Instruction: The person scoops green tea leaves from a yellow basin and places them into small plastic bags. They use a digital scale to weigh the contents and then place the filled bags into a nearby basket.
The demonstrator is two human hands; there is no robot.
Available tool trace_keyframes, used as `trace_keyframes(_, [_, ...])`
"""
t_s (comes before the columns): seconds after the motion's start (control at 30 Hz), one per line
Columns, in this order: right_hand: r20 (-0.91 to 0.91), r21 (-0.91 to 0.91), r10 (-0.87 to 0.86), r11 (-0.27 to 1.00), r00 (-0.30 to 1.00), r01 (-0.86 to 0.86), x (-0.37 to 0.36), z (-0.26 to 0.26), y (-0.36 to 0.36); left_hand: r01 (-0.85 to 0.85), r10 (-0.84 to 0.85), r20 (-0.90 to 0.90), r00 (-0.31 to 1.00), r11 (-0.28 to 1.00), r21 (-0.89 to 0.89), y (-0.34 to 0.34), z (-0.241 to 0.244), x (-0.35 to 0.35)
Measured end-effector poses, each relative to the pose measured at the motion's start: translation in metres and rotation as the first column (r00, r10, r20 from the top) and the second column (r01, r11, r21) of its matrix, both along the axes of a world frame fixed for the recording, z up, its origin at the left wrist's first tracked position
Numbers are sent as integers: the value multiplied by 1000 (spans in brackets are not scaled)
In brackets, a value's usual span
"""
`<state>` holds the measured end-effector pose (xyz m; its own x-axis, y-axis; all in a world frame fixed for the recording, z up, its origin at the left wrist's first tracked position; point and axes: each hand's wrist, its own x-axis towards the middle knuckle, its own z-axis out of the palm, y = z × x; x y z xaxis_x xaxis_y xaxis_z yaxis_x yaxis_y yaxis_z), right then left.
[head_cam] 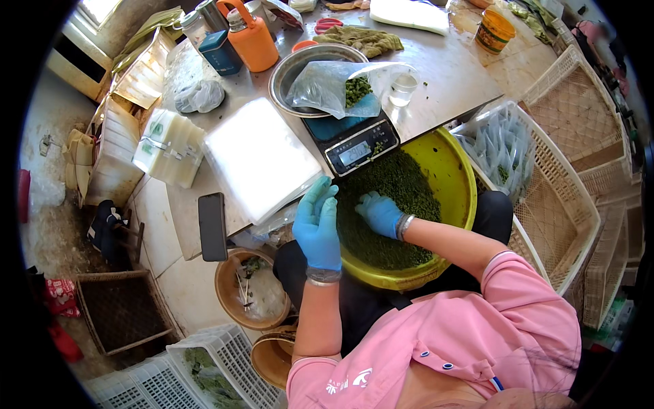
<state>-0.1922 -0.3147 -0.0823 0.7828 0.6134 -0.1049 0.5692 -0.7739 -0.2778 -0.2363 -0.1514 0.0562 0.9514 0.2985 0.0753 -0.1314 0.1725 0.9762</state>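
A yellow plastic tub (454, 184) on my lap holds a heap of small green peppercorn-like berries (403, 204). My right hand (380, 212), in a blue glove, reaches into the heap; its fingertips are partly buried, so its grip cannot be told. Over the tub's left side my left hand (318, 225), also gloved, is raised with fingers bent and nothing visible in it. Beyond the hands is a digital scale (363, 148) with a few berries on its front. On the scale rests a metal bowl (286, 94) with a clear plastic bag (322, 89) lying in it, its mouth to the right and green berries inside.
A stack of clear bags (260, 158) lies left of the scale, near a phone (212, 227) at the table edge. A cup (403, 90) stands right of the bowl, an orange bottle (253, 43) behind. Filled bags (500, 143) lie in a crate (557, 204) at right.
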Motion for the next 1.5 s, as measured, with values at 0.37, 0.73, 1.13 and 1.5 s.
trace_keyframes(0.37, [135, 111, -138, 986, 981, 123, 46, -15, 58, 12, -14, -52, 999, 999, -49, -3, 7, 11])
trace_keyframes(0.73, [62, 146, -91, 986, 994, 82, -11, 25, -38, 23, -24, -22, 999, 997, -72, -4, 3, 7])
trace_keyframes(1.13, [-233, -117, 67, 988, 970, -96, -36, 62, -7, 20, -28, -70, 997, 993, -113, -7, -12, 9])
trace_keyframes(1.5, [-268, -49, -173, 985, 948, 167, -16, 43, 19, 45, -45, 0, 999, 999, 28, -11, -30, 13])
